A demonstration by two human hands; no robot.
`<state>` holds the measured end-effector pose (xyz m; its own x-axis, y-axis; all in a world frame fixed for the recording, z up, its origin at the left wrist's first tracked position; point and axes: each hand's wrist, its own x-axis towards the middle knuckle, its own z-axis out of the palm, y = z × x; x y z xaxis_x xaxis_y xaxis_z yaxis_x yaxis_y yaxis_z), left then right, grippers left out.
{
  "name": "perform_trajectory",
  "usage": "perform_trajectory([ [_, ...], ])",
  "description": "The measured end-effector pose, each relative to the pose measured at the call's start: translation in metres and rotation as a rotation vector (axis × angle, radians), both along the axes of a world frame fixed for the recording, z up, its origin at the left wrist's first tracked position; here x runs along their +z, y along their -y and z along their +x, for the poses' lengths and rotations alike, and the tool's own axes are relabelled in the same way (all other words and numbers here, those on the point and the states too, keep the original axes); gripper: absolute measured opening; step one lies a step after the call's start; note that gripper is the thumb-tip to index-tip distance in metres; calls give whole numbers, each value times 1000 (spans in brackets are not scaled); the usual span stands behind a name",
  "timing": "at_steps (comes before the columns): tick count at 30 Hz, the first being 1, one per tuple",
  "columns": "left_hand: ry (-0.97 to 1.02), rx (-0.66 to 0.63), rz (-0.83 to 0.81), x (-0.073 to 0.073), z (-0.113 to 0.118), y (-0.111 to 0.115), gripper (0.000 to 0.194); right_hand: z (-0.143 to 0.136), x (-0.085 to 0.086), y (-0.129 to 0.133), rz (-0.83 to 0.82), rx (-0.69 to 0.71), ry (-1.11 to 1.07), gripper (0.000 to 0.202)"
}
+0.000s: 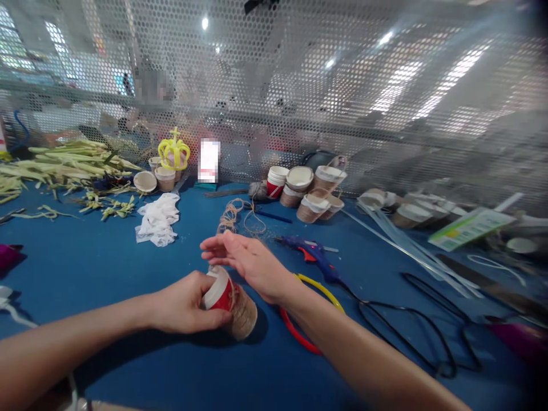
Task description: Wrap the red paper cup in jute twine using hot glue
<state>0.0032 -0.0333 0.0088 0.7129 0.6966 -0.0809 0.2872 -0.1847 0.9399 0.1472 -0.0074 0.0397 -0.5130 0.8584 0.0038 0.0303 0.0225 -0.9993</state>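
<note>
I have the left hand (188, 302) clamped on the twine-wrapped cup (240, 313), front-centre over the blue table (115, 262) | cup tilted, long axis from far-left white rim (214, 292) to near-right base | right hand (253, 267), fingers outstretched, just beyond the rim

Two hands (184, 302) (254, 265), one held cup (238, 311), one glue gun (317, 255) (one crown (174, 142), too).

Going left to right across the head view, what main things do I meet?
Pale green stalks → crumpled white wad → twine-wrapped cup in the left hand → blue glue gun → green-and-white packet.
</note>
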Motion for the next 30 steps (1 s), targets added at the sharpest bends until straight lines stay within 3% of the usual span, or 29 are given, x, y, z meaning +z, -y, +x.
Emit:
perform_trajectory([
  [4,4,16,-26,-2,-1,0,14,-8,-1,-3,104,32,59,29],
  [8,16,74,-78,-7,-4,-1,17,8,0,-10,351,-173,383,25],
  [14,159,275,-181,-12,-5,-11,31,97,7,-21,415,-669,808,18],
  [16,135,306,-159,-12,-4,-13,29,125,0,-23,370,-738,947,6],
  [18,102,321,-132,-12,-3,-14,26,145,-10,-26,297,-720,1034,18],
  [21,69,297,-91,-14,-3,-14,22,157,-26,-31,222,-697,1069,24],
  [24,31,268,-64,-16,-5,-14,21,157,-30,-32,176,-722,1028,15],
  [26,18,254,-65,-15,-6,-14,23,153,-24,-27,157,-739,961,10],
  [30,104,227,-177,-11,-6,-16,31,135,-1,-4,167,-708,755,19],
])
